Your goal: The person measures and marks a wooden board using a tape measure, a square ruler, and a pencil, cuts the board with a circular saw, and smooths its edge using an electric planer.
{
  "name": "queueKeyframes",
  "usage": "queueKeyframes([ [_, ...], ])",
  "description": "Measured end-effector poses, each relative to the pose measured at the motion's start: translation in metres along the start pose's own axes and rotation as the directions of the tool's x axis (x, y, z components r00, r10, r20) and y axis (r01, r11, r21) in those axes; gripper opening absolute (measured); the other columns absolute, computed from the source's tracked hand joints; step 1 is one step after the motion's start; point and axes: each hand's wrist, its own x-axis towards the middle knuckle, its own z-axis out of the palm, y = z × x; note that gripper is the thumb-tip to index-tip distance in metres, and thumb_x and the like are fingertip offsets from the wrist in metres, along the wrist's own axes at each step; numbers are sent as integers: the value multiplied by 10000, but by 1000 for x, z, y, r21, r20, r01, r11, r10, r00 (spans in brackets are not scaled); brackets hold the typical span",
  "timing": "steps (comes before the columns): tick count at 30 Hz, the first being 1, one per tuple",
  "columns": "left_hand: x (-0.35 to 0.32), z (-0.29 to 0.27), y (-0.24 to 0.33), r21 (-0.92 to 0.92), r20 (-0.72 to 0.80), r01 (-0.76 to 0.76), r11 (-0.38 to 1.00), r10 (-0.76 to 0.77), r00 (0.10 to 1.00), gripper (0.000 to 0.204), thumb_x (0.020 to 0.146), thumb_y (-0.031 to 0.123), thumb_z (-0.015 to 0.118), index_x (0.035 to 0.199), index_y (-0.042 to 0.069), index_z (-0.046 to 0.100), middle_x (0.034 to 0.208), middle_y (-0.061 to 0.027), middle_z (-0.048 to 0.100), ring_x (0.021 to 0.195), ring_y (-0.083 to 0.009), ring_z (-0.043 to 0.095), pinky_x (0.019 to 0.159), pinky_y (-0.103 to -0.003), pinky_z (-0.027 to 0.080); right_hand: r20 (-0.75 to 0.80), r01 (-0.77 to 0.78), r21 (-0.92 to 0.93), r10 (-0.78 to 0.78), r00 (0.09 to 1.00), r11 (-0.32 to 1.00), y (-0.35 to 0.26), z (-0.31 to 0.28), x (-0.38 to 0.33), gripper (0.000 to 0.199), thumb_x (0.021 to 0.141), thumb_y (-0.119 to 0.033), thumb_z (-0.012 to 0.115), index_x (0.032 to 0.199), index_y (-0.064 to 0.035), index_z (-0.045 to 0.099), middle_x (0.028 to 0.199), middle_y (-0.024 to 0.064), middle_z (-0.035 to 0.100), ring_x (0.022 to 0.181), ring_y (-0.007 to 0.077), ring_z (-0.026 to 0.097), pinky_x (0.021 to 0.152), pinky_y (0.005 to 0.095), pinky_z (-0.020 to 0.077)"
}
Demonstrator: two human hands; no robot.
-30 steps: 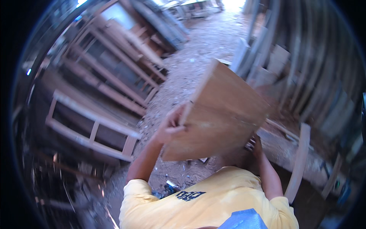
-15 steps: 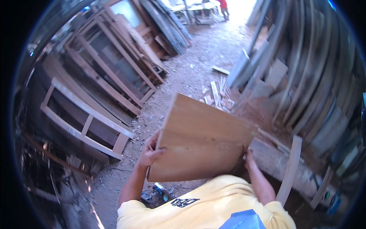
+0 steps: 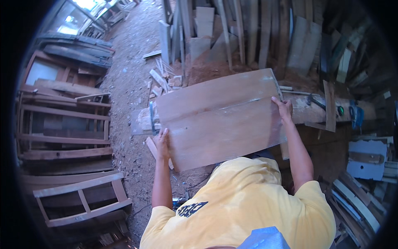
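Note:
A wide brown wooden panel (image 3: 224,124) spans the space in front of my chest, tilted, with a pale streak running along its middle. My left hand (image 3: 162,141) grips its left edge, the fingers partly hidden by the panel. At the far right edge, my right hand (image 3: 283,108) is closed on it, thumb on the upper face and the other fingers out of sight. Beneath and beyond the panel lies a long wooden workbench (image 3: 304,108), mostly covered by it.
A tool with a dark handle (image 3: 317,101) and a blue object (image 3: 356,114) lie on the bench's right. Planks (image 3: 265,33) lean along the far side. Wooden frames (image 3: 78,199) are stacked at left. Offcuts (image 3: 159,79) litter the ground beyond the panel.
My view and body have turned to the right, toward the bench. The panel has swung with me and now lies flatter over the bench; my right hand has moved up its right edge.

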Motion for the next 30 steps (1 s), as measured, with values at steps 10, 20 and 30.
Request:
queueKeyframes([
  [10, 9, 205, -81, -41, 363, 109, 993, -87, 928, 597, 977, 253, 722, 1496, 31, 529, 1329, -56, 664, 1239, -161, 579, 1106, -314, 395, -125, -90, -280, 57, 991, 956, 112, -105, 131, 704, 697, -646, 850, 863, 24, 709, 894, 203, 730, 901, 349, 703, 853, 461, 525],
  [20, 33, 242, -65, 40, 364, 39, 998, -51, 930, 621, 978, 242, 714, 1522, 31, 501, 1365, -52, 645, 1236, -157, 582, 1079, -291, 413, -174, -124, -230, 84, 981, 965, 186, -69, 154, 803, 703, -632, 866, 1066, 55, 666, 1094, 265, 702, 1055, 396, 675, 933, 458, 520],
  [30, 63, 199, -83, 726, 351, -253, 640, -28, 936, 729, 951, 532, 669, 1540, 135, 505, 1599, -164, 427, 1509, -355, 283, 1236, -501, 195, -244, 45, -504, -192, 950, 863, 198, -37, 156, 867, 791, -806, 675, 1182, -33, 673, 1219, 258, 656, 1217, 449, 538, 1069, 560, 403],
])
